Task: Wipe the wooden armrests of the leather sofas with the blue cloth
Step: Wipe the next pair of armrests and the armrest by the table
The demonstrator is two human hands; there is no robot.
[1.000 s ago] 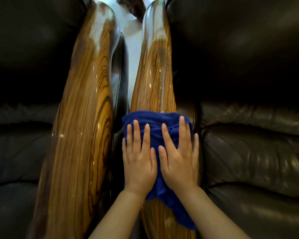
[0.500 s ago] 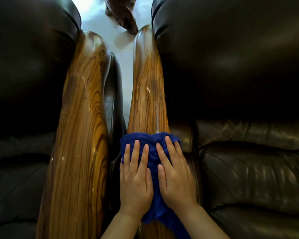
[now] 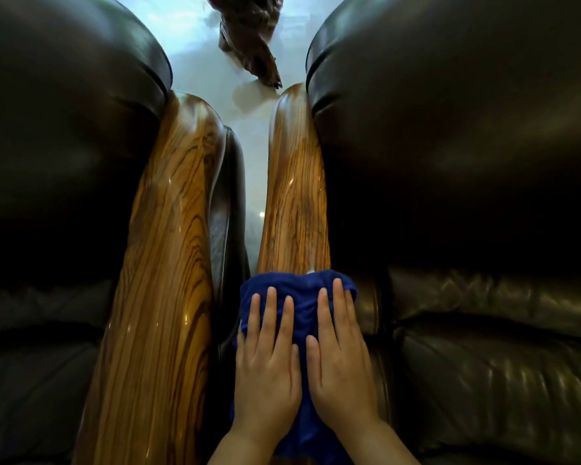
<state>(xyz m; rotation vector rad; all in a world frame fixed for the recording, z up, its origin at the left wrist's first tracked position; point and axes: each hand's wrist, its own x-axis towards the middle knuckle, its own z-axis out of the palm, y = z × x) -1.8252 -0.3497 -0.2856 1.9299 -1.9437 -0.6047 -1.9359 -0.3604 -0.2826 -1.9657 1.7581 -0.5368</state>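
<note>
Two glossy striped wooden armrests run side by side away from me. The blue cloth (image 3: 302, 307) is draped over the near part of the right armrest (image 3: 294, 196). My left hand (image 3: 267, 360) and my right hand (image 3: 339, 357) lie flat on the cloth, fingers stretched forward, pressing it onto the wood. The left armrest (image 3: 158, 297) is bare. The wood under the cloth and hands is hidden.
A dark leather sofa (image 3: 57, 162) flanks the left armrest and another dark leather sofa (image 3: 467, 162) flanks the right one. A narrow gap with pale shiny floor (image 3: 252, 135) separates the armrests. A dark brown carved object (image 3: 252, 38) stands on the floor beyond.
Both hands with the cloth have slid toward me along the right armrest, and more of its far wood shows. My view has tilted up, showing more floor.
</note>
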